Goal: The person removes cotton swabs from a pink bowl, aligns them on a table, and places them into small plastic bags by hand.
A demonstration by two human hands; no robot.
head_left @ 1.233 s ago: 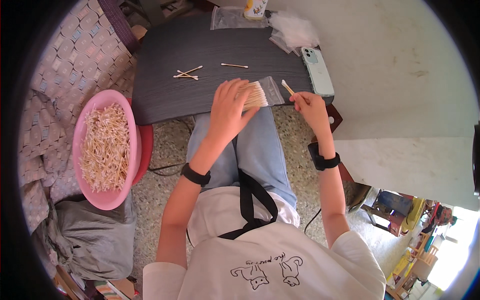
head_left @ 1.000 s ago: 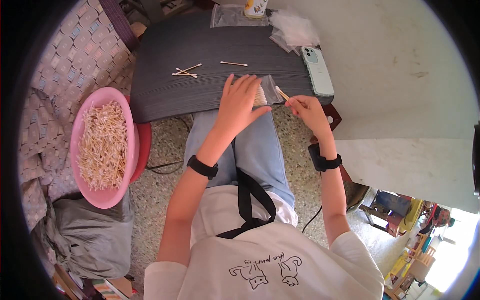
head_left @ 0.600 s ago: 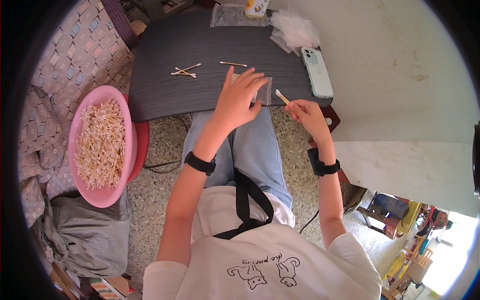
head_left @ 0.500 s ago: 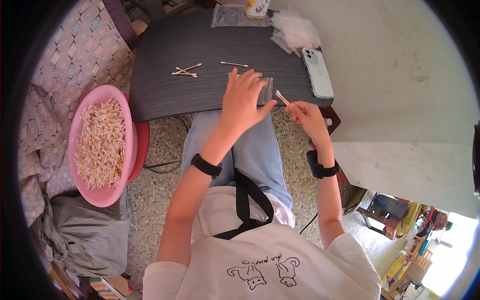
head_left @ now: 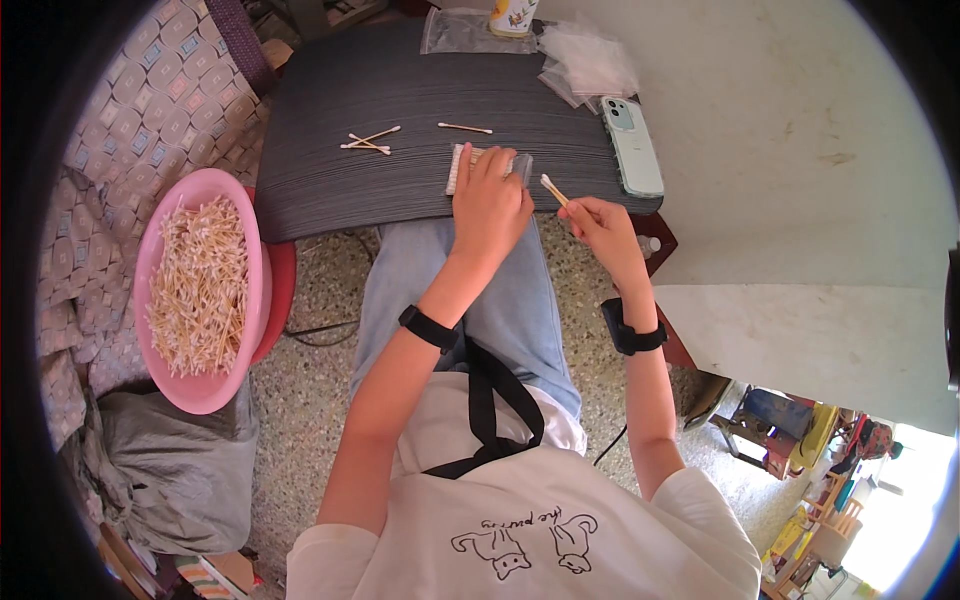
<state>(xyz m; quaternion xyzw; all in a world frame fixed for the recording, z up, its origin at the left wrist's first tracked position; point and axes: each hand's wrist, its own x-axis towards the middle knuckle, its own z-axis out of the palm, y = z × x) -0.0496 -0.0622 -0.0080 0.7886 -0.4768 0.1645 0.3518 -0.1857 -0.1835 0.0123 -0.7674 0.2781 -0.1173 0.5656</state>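
Near the front edge of the dark, finely lined tabletop (head_left: 310, 195), a small clear plastic bag (head_left: 454, 172) packed with cotton swabs lies flat. My left hand (head_left: 487, 212) is over it, its fingers bent down and gripping the bag, hiding much of the middle. Just right of the bag's end, my right hand (head_left: 606, 235) pinches a few cotton swabs (head_left: 554, 189) between thumb and fingers, white tips pointing up and left. They are apart from the bag. A single loose cotton swab (head_left: 465, 128) rests farther back, and a crossed pair of cotton swabs (head_left: 371, 140) lies to its left.
At the left, a pink basin (head_left: 262, 300) heaped with loose cotton swabs (head_left: 200, 290) stands on a red stool (head_left: 284, 300). A pale phone (head_left: 636, 155) lies along the table's right edge. Behind it are empty clear bags (head_left: 590, 60) and a patterned cup (head_left: 513, 17).
My left hand has come down onto the bag, its spread fingers now closing on it, and the bag has shifted slightly left. My right hand has moved slightly left with its cotton swabs.
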